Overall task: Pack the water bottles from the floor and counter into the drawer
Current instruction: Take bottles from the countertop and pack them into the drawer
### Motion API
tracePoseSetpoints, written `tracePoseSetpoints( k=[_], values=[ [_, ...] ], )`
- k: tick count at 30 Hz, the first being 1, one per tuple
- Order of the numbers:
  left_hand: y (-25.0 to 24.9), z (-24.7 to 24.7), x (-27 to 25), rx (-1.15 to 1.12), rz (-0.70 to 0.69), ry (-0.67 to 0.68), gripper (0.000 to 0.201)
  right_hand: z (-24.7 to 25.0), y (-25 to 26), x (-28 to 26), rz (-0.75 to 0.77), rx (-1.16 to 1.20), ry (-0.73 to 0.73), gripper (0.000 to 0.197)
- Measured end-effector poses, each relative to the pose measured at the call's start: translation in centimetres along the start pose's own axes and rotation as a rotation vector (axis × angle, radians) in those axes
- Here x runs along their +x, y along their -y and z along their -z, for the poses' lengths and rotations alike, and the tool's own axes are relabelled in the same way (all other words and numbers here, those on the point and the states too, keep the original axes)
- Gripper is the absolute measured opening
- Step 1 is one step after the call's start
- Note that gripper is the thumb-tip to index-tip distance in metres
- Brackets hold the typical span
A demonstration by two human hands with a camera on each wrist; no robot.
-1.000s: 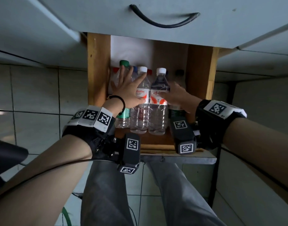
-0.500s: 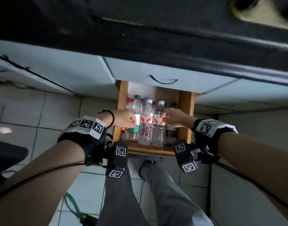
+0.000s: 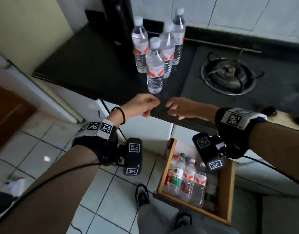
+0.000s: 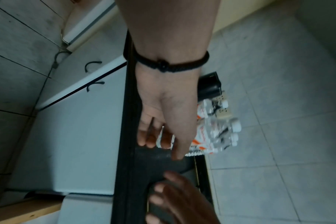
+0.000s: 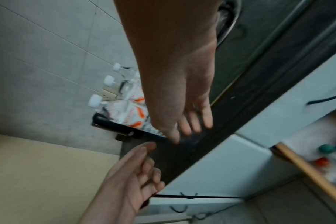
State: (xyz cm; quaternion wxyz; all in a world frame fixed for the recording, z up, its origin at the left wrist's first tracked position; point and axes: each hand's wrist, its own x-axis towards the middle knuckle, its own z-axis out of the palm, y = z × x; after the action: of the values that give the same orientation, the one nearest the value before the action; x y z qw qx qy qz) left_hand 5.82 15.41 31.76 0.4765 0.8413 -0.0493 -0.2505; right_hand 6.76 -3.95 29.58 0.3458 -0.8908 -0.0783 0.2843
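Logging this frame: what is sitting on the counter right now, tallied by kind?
On the counter, in plain view:
White-capped water bottles: 4, all upright
Gas burner: 1
Tall black object at the back, too dark to identify: 1
Total: 6

We see a gas burner (image 3: 228,73) set into a dark stovetop (image 3: 272,68), off to the right of and beyond the right hand (image 3: 184,108). A tall black appliance (image 3: 117,22) stands far beyond the left hand (image 3: 142,105), against the pale tiled wall (image 3: 238,12). Below the hands lie a tiled floor (image 3: 49,149) and white cabinet fronts (image 3: 145,130); a dark shoe (image 3: 142,195) rests on the tiles.
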Motion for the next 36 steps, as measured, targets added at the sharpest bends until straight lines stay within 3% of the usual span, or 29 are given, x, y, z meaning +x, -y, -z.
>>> tracePoseSetpoints(
  k=[3,8,18,21,27,36],
  values=[
    [0.3,3.6,-0.7,-0.118,-0.040,-0.186,0.024,1.3,3.0,2.8,0.006,0.081,-0.416,0.068],
    [2.4,9.0,-0.6,-0.225,-0.049,-0.342,0.024,1.2,6.0,7.7,-0.046,0.353,-0.586,0.102],
    [6.7,14.0,3.9,-0.410,-0.017,-0.460,0.040,-1.6,6.6,13.7,-0.097,0.564,-0.864,0.080],
    [7.1,14.3,6.1,-0.412,-0.012,-0.462,0.046,-1.0,6.8,13.8,-0.080,0.490,-0.845,0.078],
    [4.3,13.3,11.3,-0.377,-0.062,-0.440,0.070,0.9,6.2,12.2,-0.021,0.305,-0.625,0.068],
    [0.5,11.0,19.4,-0.277,-0.201,-0.442,0.114,2.1,3.0,9.2,0.005,0.387,-0.463,0.052]
  ],
)
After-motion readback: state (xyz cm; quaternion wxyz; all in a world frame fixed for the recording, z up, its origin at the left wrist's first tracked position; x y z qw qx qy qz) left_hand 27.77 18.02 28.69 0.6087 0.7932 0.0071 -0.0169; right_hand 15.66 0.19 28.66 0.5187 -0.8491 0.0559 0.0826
